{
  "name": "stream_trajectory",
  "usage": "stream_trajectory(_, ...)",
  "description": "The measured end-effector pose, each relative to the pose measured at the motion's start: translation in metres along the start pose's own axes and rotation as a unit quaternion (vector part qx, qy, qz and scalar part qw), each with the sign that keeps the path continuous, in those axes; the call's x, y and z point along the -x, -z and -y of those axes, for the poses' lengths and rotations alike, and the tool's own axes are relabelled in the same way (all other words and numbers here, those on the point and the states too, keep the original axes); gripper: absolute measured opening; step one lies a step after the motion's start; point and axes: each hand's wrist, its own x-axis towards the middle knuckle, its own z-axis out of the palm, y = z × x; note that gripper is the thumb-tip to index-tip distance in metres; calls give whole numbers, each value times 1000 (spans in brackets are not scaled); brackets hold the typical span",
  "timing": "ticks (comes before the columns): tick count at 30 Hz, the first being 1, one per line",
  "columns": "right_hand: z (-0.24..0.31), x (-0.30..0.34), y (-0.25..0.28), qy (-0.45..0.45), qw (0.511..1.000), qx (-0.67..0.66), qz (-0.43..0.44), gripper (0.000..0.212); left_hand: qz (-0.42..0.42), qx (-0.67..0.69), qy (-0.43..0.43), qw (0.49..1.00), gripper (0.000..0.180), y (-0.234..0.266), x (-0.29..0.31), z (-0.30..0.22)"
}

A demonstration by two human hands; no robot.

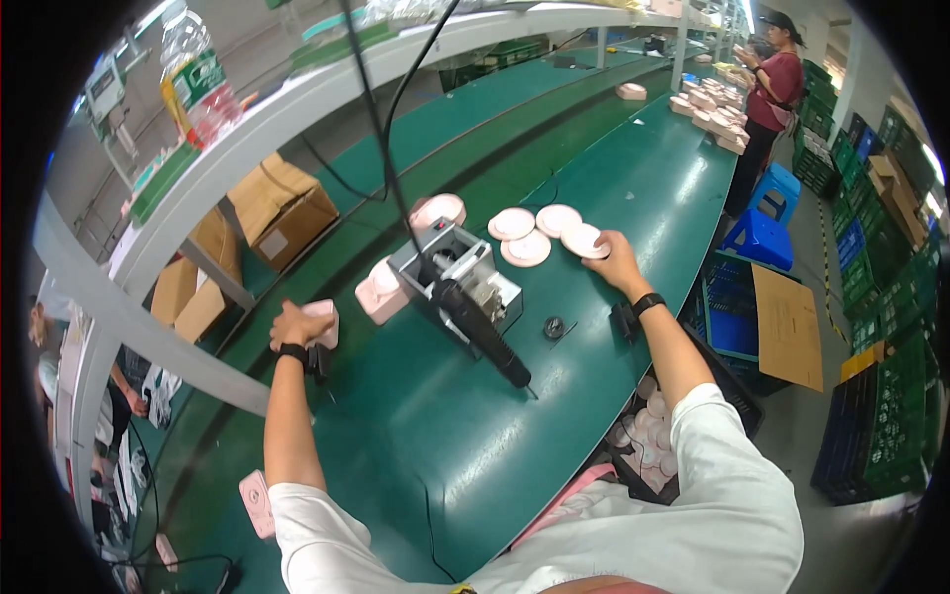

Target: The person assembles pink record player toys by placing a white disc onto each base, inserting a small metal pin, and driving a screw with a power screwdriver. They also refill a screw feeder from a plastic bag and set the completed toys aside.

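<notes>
My left hand [294, 329] is closed on a pink plastic housing [328, 319] at the left side of the green bench; the fingers partly cover it. Out to the right, my right hand [616, 263] pinches the edge of a round pale-pink disc [582, 240]. That disc overlaps another round disc [557, 219], with more discs [524, 248] lying just left of it. Between my hands, a black electric screwdriver [480, 332] hangs tilted from a cable, in front of a grey metal screw feeder [507, 297]. A pink housing [381, 293] sits left of the feeder.
A small black coil-like part [554, 327] lies on the bench. Metal shelving [252, 129] with a bottle [198, 84] rises at left, near cardboard boxes [282, 213]. Pink parts [712, 109] are heaped farther along, beside a standing person [774, 84]. Crates [876, 426] line the right.
</notes>
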Motion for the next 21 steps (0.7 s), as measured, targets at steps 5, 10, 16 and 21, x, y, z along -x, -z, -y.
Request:
stream_trajectory(5, 4, 32, -8, -48, 985, -162, 16, 36, 11, 66, -133, 989, 105, -5, 28, 54)
stream_trajectory(10, 39, 77, 36, -227, 913, -321, -110, 34, 90, 81, -300, 946, 101, -24, 132, 78)
stream_trajectory(16, 174, 157, 85, -140, 875, -463, -32, 38, 75, 175, -324, 927, 105, -46, 221, 136)
stream_trajectory(21, 287, 226, 57, -56, 941, -267, 203, 28, 138, 124, -453, 872, 114, -49, 251, 143)
